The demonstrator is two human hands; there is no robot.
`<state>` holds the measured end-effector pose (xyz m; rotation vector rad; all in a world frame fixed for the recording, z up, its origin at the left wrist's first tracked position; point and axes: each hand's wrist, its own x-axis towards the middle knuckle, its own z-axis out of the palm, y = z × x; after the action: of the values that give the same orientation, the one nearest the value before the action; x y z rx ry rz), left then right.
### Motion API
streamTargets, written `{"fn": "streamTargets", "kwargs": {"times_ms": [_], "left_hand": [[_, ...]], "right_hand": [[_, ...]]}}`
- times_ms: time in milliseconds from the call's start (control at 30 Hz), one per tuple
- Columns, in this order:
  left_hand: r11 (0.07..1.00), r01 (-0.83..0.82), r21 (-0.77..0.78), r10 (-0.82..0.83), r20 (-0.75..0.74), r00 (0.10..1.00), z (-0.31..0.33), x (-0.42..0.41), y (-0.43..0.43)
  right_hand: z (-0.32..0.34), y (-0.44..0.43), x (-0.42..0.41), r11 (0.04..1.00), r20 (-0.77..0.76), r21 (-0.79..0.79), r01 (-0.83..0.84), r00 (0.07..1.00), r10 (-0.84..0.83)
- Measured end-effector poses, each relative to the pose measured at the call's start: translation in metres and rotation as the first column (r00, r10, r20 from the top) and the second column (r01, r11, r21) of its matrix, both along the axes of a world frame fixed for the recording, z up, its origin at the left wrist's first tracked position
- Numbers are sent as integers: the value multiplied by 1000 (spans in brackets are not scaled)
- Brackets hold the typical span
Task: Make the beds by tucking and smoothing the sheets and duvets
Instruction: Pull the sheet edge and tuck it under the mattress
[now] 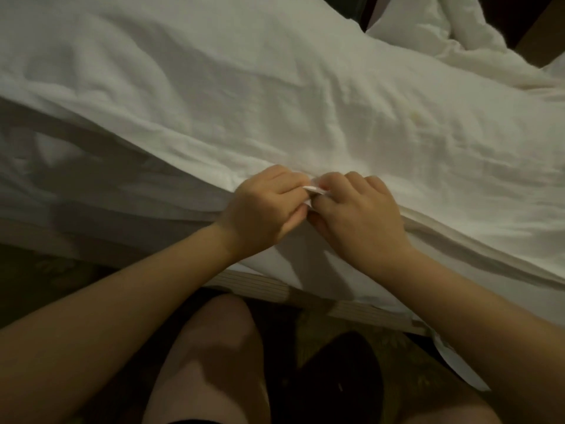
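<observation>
Left hand [263, 211] & right hand [359, 214] touch, both pinching a small white bit of the duvet [275, 96] edge between them; duvet beyond hands is rumpled; sheet [284, 261] under wrists hangs loose; prob. early on, tucking & smoothing still to do.

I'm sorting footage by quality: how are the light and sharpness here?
Head view: dim light; the duvet is brightest, the floor nearly black; the left hand and right hand, pinching the duvet's edge, cast shadows on the sheet below; slightly soft.
</observation>
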<state>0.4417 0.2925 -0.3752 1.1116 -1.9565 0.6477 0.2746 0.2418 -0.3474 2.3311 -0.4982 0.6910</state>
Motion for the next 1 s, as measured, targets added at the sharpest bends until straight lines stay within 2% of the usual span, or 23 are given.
{"fn": "streamTargets", "kwargs": {"times_ms": [200, 400, 533, 633, 767, 867, 1000], "left_hand": [[985, -173, 8, 174, -62, 983, -12, 2, 4], [966, -256, -41, 249, -125, 960, -20, 17, 2], [982, -183, -53, 177, -105, 979, 3, 29, 18], [996, -79, -34, 79, -8, 997, 22, 40, 33], [998, -61, -7, 61, -5, 998, 21, 46, 35], [998, -62, -8, 62, 3, 998, 19, 44, 33], [996, -86, -22, 86, 24, 996, 17, 47, 39]], "right_hand": [[16, -6, 4, 996, -56, 48, -77, 995, 80], [26, 1, -3, 995, -22, 100, -25, 999, 27], [33, 11, -13, 990, 2, 69, -126, 992, 126], [35, 17, -20, 982, 32, 67, -178, 984, 176], [26, 20, -5, 995, -43, 68, -77, 996, 80], [18, 27, 24, 999, -37, 36, 13, 999, -11], [31, 26, 51, 989, -63, 11, -148, 987, 148]]}}
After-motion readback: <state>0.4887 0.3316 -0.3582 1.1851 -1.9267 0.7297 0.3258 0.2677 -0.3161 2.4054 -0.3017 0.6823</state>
